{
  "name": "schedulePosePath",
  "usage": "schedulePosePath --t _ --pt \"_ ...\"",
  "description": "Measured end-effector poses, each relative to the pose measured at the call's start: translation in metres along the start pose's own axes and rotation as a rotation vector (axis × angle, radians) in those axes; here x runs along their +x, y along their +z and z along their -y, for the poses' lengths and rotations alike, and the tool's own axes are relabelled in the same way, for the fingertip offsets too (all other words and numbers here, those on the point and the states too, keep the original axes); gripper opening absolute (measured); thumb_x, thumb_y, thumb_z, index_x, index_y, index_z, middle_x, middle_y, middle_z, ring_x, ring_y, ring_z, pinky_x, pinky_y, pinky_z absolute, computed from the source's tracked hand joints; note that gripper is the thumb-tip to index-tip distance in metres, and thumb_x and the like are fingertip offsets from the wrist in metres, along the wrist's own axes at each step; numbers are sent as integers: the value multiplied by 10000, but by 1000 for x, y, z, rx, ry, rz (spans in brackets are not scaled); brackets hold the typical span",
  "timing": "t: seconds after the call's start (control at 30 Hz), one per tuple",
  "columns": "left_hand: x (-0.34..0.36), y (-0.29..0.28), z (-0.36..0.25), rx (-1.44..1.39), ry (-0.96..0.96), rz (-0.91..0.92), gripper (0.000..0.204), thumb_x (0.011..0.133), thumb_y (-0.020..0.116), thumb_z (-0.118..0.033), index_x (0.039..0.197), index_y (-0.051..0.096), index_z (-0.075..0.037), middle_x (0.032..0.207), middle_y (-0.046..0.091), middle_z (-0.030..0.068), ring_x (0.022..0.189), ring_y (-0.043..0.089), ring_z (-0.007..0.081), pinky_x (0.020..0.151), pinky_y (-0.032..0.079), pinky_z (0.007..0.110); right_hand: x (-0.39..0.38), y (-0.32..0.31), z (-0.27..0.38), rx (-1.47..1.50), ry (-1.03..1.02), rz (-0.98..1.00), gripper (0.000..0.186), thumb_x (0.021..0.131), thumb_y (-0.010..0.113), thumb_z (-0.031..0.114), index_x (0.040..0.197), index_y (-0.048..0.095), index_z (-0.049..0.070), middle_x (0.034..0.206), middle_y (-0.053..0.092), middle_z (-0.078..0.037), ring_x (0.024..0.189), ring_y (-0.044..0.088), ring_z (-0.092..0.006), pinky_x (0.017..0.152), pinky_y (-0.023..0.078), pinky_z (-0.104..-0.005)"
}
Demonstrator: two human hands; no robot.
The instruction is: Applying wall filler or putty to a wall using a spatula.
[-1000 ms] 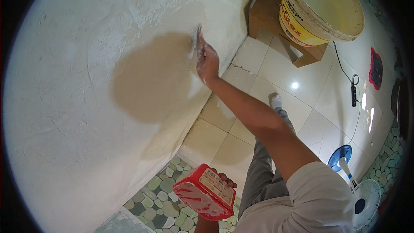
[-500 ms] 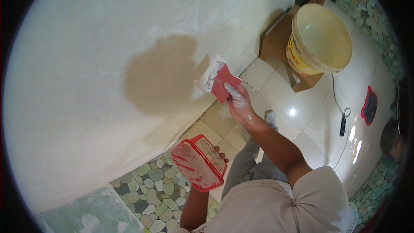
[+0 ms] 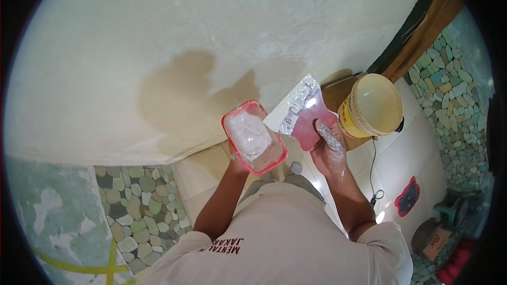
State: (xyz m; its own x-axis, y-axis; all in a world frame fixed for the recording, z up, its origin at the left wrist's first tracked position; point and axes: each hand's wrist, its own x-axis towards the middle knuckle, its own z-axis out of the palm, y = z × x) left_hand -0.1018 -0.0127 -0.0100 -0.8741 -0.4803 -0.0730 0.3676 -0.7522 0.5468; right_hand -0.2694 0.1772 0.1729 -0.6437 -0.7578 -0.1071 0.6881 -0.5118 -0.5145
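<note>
A red plastic tub with white paste inside is held in my left hand, whose fingers are mostly hidden beneath it. My right hand, smeared with white, grips a pinkish-red spreader by its body, thumb on top; white paste coats its wide pale edge, which is beside the tub's right rim. Whether the two touch is unclear. Both are in front of the cream wall, where their shadows fall.
A yellow-and-cream bucket stands on a brown stand to the right. A cable, a red-rimmed dark mat, pebble tiles, a wooden frame and assorted items at lower right surround me.
My right hand has left the wall and come back beside the tub with the spreader. The tub has risen toward the middle and turned. My view has swung, bringing the wooden frame into sight.
</note>
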Motion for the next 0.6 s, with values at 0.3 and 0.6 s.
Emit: schedulePosePath --t 0.3,0.6 --pt "-3 114 -23 322 341 217 610 968 481 -526 1395 417 -95 1377 496 69 1244 504 222 1056 421 426 -29 28 20 -905 -246 155 221 931 636 73 1118 651 -45 1043 684 -108 894 650 -158 798 501 -269" --pt "3 98 -9 97 171 130 911 861 294 -799 1443 374 -104 1405 481 114 1243 505 294 1064 398 480 -31 37 24 -1497 -481 537 351 846 569 -20 1194 584 11 979 625 -205 804 639 -382 689 546 -395"
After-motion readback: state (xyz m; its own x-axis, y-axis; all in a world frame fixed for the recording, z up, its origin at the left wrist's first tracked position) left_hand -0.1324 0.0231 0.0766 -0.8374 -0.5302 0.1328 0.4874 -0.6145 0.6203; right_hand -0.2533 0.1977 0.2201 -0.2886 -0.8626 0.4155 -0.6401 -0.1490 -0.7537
